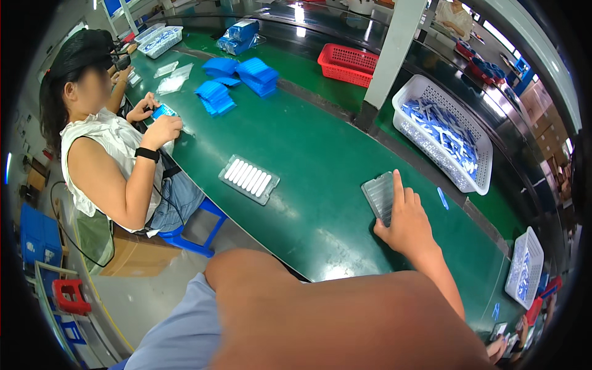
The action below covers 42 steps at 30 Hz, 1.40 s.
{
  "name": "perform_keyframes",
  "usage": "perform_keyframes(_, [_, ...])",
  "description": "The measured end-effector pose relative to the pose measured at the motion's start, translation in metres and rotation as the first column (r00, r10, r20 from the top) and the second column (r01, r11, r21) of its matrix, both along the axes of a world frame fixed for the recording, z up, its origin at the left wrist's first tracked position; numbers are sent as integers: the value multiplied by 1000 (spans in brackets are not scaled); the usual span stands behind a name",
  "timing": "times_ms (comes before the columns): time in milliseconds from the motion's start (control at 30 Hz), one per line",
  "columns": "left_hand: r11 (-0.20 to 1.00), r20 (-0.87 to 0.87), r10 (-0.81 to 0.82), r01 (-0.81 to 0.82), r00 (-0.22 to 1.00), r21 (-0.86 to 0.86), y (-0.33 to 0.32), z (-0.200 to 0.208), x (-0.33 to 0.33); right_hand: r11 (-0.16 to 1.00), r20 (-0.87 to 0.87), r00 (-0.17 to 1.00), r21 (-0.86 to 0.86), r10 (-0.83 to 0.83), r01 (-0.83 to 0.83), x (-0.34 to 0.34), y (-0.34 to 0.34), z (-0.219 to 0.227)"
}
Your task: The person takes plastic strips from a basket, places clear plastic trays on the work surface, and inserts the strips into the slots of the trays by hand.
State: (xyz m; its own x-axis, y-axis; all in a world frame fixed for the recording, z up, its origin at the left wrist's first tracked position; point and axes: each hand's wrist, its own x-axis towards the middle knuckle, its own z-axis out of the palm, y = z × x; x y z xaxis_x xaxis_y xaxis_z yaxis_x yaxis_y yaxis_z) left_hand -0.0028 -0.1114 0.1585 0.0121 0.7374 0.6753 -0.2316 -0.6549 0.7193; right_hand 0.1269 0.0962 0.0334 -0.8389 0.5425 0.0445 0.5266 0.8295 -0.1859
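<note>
The right hand (407, 216) reaches over the long green surface (308, 222) with its back facing up. Its pointing finger sticks out straight toward the far edge. The other fingers bend a bit, and the thumb pokes out to the side. The hand is about half open. It rests at one side of a flat, see-through grey plastic tray (377, 196), but I cannot tell if it grips it. The left hand is out of view, so I cannot tell how open it is or what it has. Big, blurry bare skin (345, 320), very close up, covers part of the near edge.

Any writing on the things is too small to read.

The tray lies nearer to the far edge than to the near edge. It has long, thin lines across it. Closer to the near edge is another grey plastic tray (266, 198) with a row of white, rounded sticks (248, 177). A thin blue stick (443, 198) and a white plastic basket (416, 132) full of blue and white pieces (441, 132) are by the far edge.
</note>
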Motion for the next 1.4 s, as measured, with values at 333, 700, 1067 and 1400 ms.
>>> perform_keyframes(333, [995, 6, 81, -80, 997, -55, 14, -14, 17, 996, -89, 994, -70, -56, 50, 13, 3, 14])
perform_keyframes(700, [546, 659, 15, 546, 752, -636, 81, -120, -13, 969, -219, 975, -234, 32, -84, 109, -5, 13])
perform_keyframes(1067, [567, 730, 353, 487, 585, -664, 89, -139, -18, 969, -188, 981, -248, -41, -7, 189, 10, 6])
perform_keyframes(1400, [198, 678, 187, 648, 711, -735, 103, -116, 33, 938, -485, 864, -219, 134, -269, 71, -22, 33])
